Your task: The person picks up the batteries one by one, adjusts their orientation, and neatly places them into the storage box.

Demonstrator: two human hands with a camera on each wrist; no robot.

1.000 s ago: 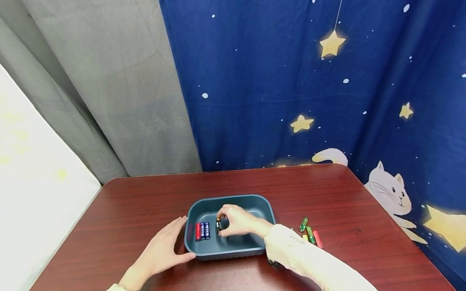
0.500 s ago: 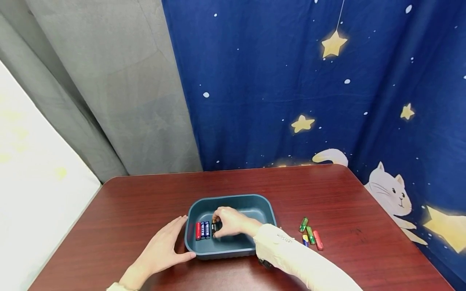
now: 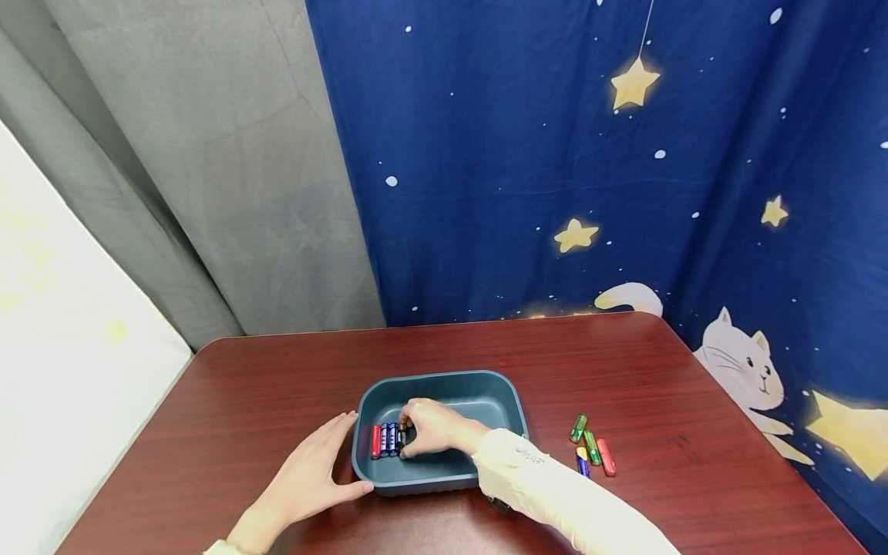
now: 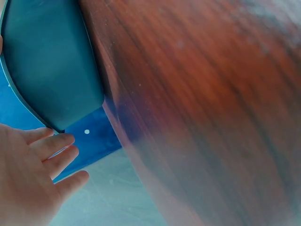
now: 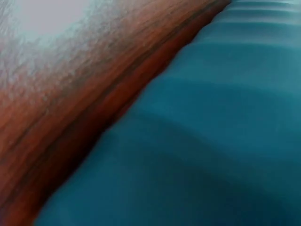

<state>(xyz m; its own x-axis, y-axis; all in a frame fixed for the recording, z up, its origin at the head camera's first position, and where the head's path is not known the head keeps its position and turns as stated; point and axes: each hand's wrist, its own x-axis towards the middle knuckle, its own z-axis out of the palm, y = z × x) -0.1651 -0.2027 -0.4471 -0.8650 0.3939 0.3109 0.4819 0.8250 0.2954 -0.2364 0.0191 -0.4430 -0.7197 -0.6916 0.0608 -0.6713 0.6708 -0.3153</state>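
Observation:
A blue-green plastic bin (image 3: 479, 383) stands on the table. In its left part a red battery (image 3: 375, 442) and two blue batteries (image 3: 388, 440) lie side by side. My right hand (image 3: 435, 428) reaches into the bin and pinches a black battery (image 3: 401, 438) between thumb and fingers, right up against the blue pair. My left hand (image 3: 312, 472), fingers spread and fairly straight, touches the bin's left end. The left wrist view shows those fingers (image 4: 56, 155) at the bin's rim (image 4: 28, 106). Only the bin's ribbed outer wall (image 5: 211, 127) and tabletop appear in the right wrist view.
Right of the bin, several loose batteries lie on the dark red table (image 3: 277, 385): a green one (image 3: 579, 428), another green one (image 3: 591, 448), a red one (image 3: 606, 457) and a blue-and-yellow one (image 3: 583, 462). A blue curtain (image 3: 499, 154) hangs behind the table.
My right hand has moved left inside the bin, bringing the black battery against the blue ones. The row has shifted slightly left. My left hand has stayed in place.

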